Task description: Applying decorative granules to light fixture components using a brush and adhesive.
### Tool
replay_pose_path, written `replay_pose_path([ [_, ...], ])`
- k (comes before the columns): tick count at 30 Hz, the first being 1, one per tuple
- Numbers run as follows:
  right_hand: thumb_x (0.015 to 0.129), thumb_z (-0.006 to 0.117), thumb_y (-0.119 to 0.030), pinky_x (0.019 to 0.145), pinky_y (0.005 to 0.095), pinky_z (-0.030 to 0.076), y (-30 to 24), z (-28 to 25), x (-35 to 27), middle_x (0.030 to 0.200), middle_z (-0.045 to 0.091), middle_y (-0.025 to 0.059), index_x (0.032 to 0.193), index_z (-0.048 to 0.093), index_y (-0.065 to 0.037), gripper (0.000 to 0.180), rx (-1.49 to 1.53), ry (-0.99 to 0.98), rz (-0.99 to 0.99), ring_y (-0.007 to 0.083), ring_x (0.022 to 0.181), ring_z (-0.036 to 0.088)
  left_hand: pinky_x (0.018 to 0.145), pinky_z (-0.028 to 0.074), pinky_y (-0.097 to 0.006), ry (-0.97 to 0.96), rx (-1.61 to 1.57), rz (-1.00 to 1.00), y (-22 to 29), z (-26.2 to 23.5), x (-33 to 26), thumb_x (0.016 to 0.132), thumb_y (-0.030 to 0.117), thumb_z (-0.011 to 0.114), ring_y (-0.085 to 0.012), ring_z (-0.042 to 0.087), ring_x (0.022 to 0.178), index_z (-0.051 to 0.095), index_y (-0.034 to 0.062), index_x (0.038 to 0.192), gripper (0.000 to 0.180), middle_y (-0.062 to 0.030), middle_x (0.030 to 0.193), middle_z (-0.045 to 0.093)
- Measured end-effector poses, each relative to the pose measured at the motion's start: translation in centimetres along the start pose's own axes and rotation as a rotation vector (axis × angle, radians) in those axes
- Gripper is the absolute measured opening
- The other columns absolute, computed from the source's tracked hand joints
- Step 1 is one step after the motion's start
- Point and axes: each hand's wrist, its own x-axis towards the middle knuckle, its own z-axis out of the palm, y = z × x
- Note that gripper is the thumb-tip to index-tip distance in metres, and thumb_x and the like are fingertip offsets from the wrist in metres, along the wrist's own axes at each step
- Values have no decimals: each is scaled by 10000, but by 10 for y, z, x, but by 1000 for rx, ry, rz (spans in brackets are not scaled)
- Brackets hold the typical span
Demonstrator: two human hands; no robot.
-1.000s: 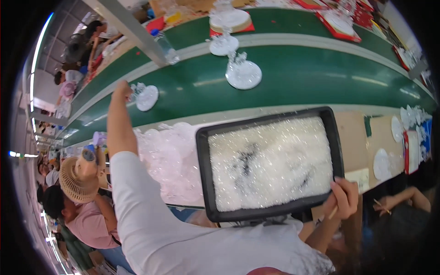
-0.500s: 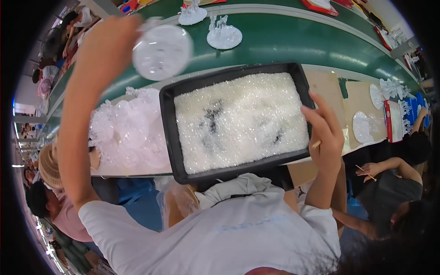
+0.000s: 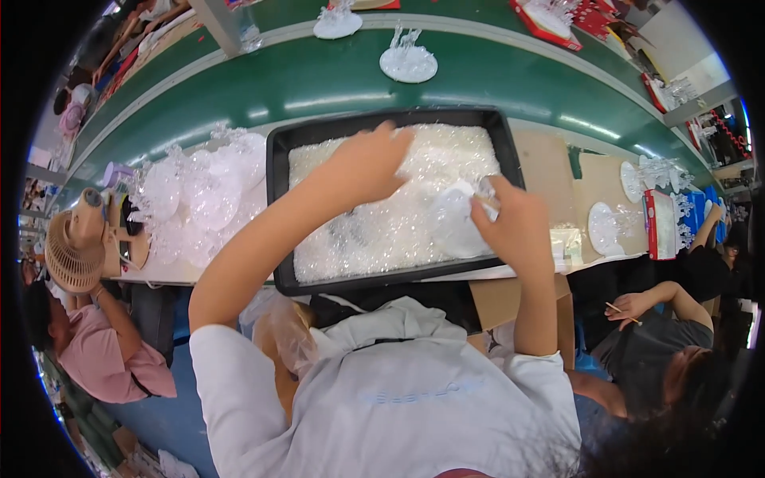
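A black rectangular tray holds a deep layer of glittering white granules. My right hand is over the tray's right side, its thumb and fingers closed on a clear plastic figure that rises from a round white base. That base rests on the granules, tilted, and the fingers partly hide the figure. Above the left-middle of the granules is my left hand, its fingers bent and blurred. Whether they hold anything cannot be made out.
White-based ornaments are heaped left of the tray. A green belt behind it carries another ornament. More ornaments and a red-edged box are at right. People sit either side; a fan stands far left.
My left hand has come from the upper left, where it held a round white base, down over the tray. A white-based ornament is now in the tray at my right hand. The view has shifted slightly.
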Motion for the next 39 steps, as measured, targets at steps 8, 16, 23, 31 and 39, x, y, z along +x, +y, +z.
replay_pose_path([
  [8,925,589,-282,536,528,477,-12,33,-8,583,589,231,807,622,-18,291,-112,-92,151,428,571,617,965,452,-459,-260,-485,12,-4,52,-22,786,272,738,-423,543,1137,415,-10,1340,700,-283,1254,495],
  [16,893,648,-248,578,448,505,-11,-16,6,709,671,180,1329,497,-32,509,94,-241,20,398,621,641,942,476,-441,-413,-113,-66,0,19,-60,730,265,791,-442,573,1084,390,-2,1384,813,-288,1277,454],
  [23,884,571,-98,536,479,467,-24,20,-15,620,601,209,1379,441,-53,513,129,-264,-35,423,558,596,941,473,-432,-150,-461,97,11,50,-60,689,273,813,-451,555,1088,375,-52,1378,880,-300,1223,482],
  [31,708,808,-276,802,404,512,0,-11,18,1097,629,140,1193,613,-118,547,6,-364,-550,285,995,615,898,481,-439,-493,-292,-63,-5,28,-84,694,278,828,-447,570,1035,457,-10,1285,755,-281,1130,550],
  [39,832,702,-351,547,408,491,-30,18,6,623,596,82,778,619,-73,295,-67,-430,-513,296,621,623,877,477,-420,-79,-533,-97,10,34,-94,755,258,789,-385,589,1000,545,-17,1156,544,-231,1056,581],
])
